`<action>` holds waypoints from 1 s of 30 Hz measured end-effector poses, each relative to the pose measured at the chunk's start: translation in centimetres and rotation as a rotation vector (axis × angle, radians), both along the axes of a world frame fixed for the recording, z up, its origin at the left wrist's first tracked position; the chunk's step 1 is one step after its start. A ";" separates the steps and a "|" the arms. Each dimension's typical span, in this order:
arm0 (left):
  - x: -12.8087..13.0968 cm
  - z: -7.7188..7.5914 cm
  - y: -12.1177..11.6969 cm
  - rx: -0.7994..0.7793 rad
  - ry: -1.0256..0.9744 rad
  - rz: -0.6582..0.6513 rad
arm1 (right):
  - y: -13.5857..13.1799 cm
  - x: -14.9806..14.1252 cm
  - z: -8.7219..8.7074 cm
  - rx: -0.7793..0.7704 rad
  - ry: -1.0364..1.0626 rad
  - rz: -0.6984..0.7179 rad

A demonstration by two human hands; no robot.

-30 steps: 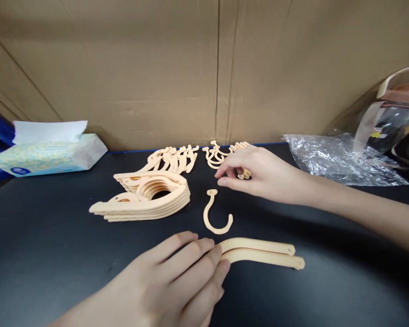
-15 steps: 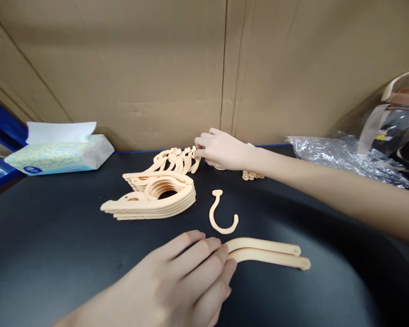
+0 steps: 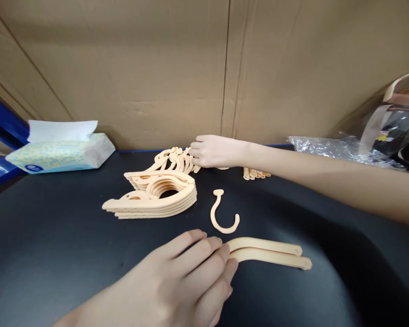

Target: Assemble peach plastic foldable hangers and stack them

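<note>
My left hand (image 3: 191, 277) is closed round the near ends of two curved beige hanger arms (image 3: 272, 252), which stick out to the right low over the black tabletop. Just beyond it lies a loose beige hanger hook (image 3: 221, 215), its open curve towards me. At the back, my right hand (image 3: 211, 152) reaches across to a row of curved beige hanger parts (image 3: 177, 159). Its fingers are curled together at the row's right end, and whatever is in them is hidden. A stack of folded beige hanger pieces (image 3: 160, 202) lies left of the hook.
A tissue pack (image 3: 64, 152) sits at the back left. Several small beige pieces (image 3: 254, 173) lie beneath my right forearm. Crumpled clear plastic (image 3: 341, 150) and a clear bag with a beige handle (image 3: 391, 122) are at the back right. Brown cardboard (image 3: 150, 68) walls off the back.
My right hand has shifted slightly left along the row of hanger parts, its fingers more tightly curled. My left hand and the two hanger arms have stayed in place.
</note>
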State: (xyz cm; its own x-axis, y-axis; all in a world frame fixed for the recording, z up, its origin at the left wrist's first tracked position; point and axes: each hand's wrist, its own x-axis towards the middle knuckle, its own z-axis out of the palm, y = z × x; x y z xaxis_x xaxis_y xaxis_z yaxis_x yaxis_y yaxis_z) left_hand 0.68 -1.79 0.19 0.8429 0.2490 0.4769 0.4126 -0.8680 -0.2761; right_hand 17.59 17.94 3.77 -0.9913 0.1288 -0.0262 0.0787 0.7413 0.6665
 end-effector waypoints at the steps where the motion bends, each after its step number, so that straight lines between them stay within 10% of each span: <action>1: 0.0 -0.1 0.1 0.001 0.007 0.008 | 0.1 -0.1 0.0 0.006 -0.015 0.009; 19: 0.4 0.3 0.3 0.016 0.006 -0.005 | 0.6 1.2 1.6 0.112 0.007 0.023; 25: 0.4 0.3 0.1 0.021 -0.020 -0.036 | -2.6 4.5 3.5 0.100 0.150 -0.101; 30: 0.4 0.6 0.0 0.032 0.016 -0.026 | -7.5 9.0 1.9 0.117 0.353 0.096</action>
State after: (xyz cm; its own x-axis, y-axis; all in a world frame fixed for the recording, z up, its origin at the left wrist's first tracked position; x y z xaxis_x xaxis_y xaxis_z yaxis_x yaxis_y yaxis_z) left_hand 1.07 -1.83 0.80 0.8565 0.2120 0.4706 0.3856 -0.8688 -0.3106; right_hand 26.56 10.45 5.63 -0.9444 0.0169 0.3283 0.2525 0.6767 0.6916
